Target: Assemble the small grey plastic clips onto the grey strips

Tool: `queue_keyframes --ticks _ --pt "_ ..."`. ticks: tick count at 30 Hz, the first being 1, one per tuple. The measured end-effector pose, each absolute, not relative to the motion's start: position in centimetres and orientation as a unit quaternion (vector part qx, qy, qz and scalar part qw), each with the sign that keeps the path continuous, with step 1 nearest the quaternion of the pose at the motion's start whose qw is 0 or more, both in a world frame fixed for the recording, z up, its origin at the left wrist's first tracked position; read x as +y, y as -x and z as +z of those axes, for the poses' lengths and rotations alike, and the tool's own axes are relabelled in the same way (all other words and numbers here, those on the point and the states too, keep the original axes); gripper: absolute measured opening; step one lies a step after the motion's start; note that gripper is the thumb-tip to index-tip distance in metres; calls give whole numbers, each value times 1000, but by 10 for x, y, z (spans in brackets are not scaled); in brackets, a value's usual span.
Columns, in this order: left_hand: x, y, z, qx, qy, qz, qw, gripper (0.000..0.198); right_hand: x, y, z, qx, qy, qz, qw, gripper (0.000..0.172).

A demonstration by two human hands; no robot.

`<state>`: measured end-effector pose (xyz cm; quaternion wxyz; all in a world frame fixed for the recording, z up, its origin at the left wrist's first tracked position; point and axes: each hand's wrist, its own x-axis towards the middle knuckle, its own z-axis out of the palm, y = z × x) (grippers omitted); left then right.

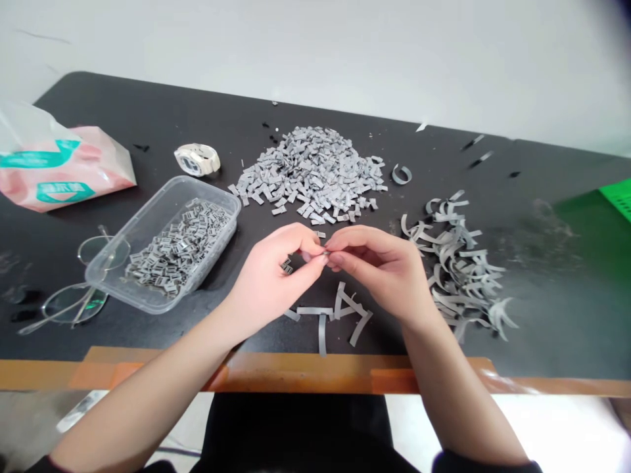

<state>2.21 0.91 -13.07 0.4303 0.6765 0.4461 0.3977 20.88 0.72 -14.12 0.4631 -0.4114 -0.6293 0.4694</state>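
Note:
My left hand (276, 272) and my right hand (379, 263) meet above the black table, fingertips pinched together on one small grey piece (325, 251). A few more small grey pieces (286, 265) rest in my left palm. Just beyond the hands lies a big heap of small grey pieces (310, 172). Under the hands several flat grey strips (340, 314) lie on the table. A clear plastic tray (148, 230) to the left holds several sorted grey pieces.
A pile of curled grey strips (461, 263) lies to the right. Glasses (79, 282) sit at the left near the tray, a pink and white packet (59, 167) at the far left, a tape roll (198, 159) behind the tray. A green object (618, 197) shows at the right edge.

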Motion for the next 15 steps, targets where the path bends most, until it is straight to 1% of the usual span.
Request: queue_keyframes --ticks 5,8,11,15 --pt "14 -22 -131 441 -686 383 434 9 9 -209 -142 -635 427 452 458 3" --pt "15 -20 -131 436 -684 373 450 10 9 -211 -140 -653 427 437 448 4" --pt "17 -18 -131 421 -634 371 532 15 10 -213 -137 -713 401 387 425 7" --pt "19 -16 -132 410 -540 376 632 20 9 -212 -136 -780 381 276 412 11"
